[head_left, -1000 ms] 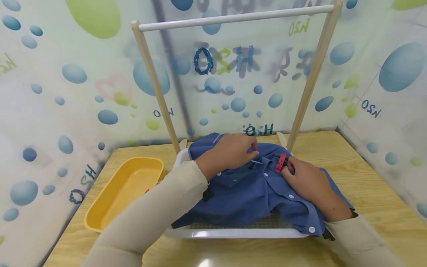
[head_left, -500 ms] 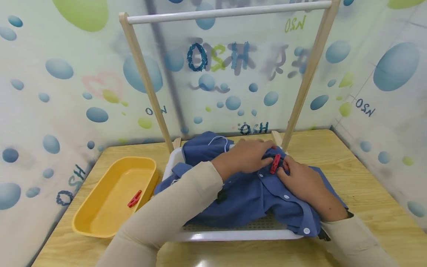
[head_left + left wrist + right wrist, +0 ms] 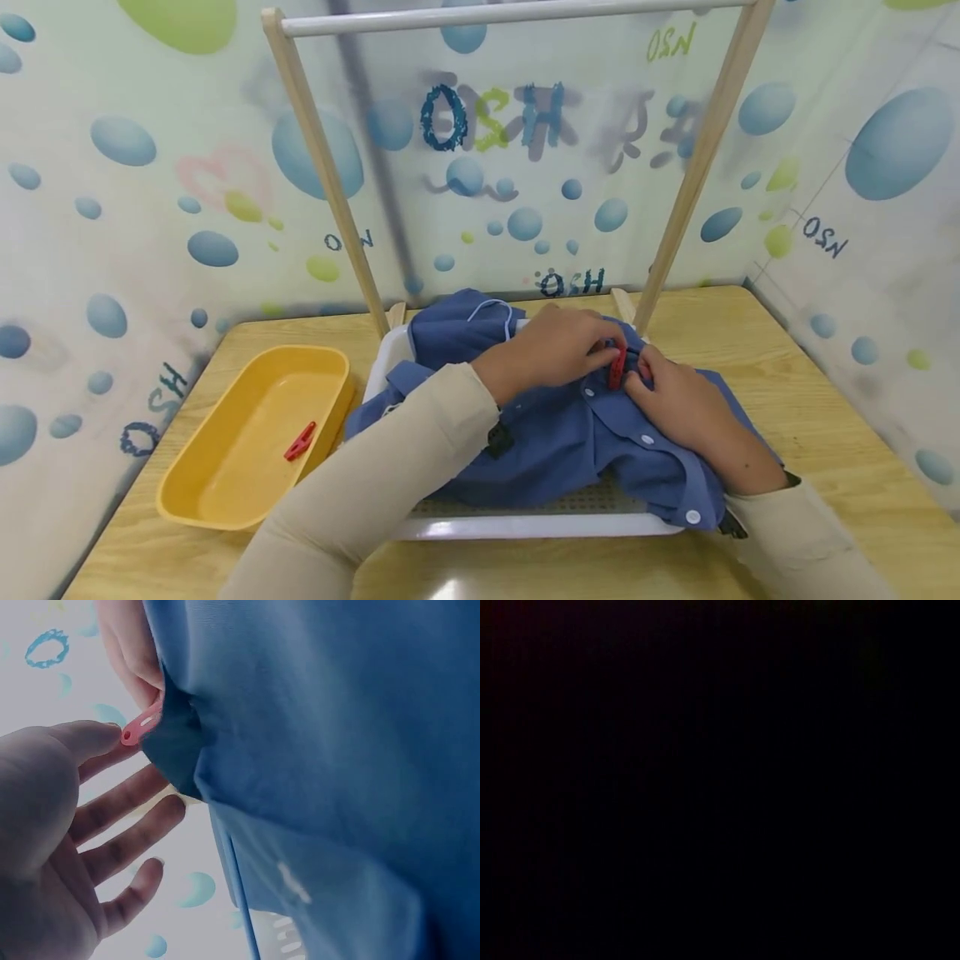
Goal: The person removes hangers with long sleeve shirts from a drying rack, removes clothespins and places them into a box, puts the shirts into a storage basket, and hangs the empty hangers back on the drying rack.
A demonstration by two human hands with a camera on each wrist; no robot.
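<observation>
While the right hand (image 3: 675, 404) keeps pinching the red clothespin (image 3: 617, 367) on the blue shirt (image 3: 570, 433), the left hand (image 3: 558, 348), fingers loosely spread, has closed in to touch it, so unclipping looks underway.

Blue shirt (image 3: 555, 433), red clothespin (image 3: 617, 367)

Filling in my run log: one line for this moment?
left hand touches red clip | right hand pinches clip | blue shirt in white tray

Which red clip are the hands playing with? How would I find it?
Look at the white tray under the wooden rack, where a blue shirt lies. The red clip sits on the shirt's collar between both hands. The other red clip lies alone in the yellow tub.
</observation>
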